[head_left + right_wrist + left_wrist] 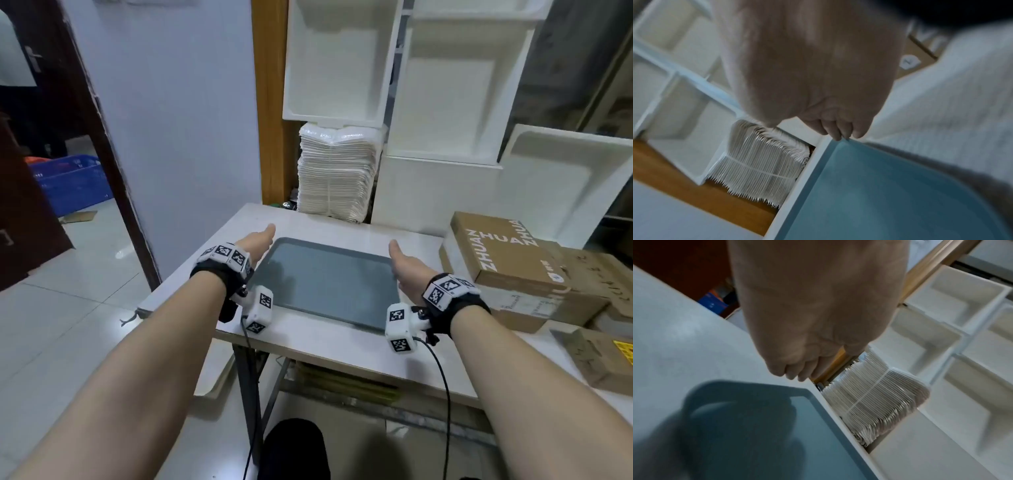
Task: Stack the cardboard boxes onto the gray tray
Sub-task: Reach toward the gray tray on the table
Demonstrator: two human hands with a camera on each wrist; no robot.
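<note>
Gray tray [329, 284] lies flat on the white counter [318, 346], bare, between the two hands; left hand [257, 241] just beside its left far corner, right hand [406, 265] at its right edge; neither hand carries anything.

Left grip: wide, fingers straight and together, holding nothing; the left wrist view shows the fingertips [789, 373] above the counter just off the tray's far left corner [748, 386]; contact with the tray not seen.

Right grip: loose, thumb up, holding nothing; in the right wrist view the fingertips [838, 134] meet the tray's far right corner [844, 142], touching or nearly so; that view is blurred, cannot tell which.

Cardboard boxes [507, 253] sit stacked on the counter to the right of the tray, just beside the right hand and apart from it; top box printed ZHUAN HUA; more boxes [603, 356] nearer the right edge of the head view.

Both forearms reach forward, roughly parallel, palms facing inward toward each other across the tray; wrist bands with square black-and-white markers [445, 289] on each.

Behind the counter: a stack of white padded envelopes [337, 174]; white foam boxes [455, 99] piled against the wall.
</note>
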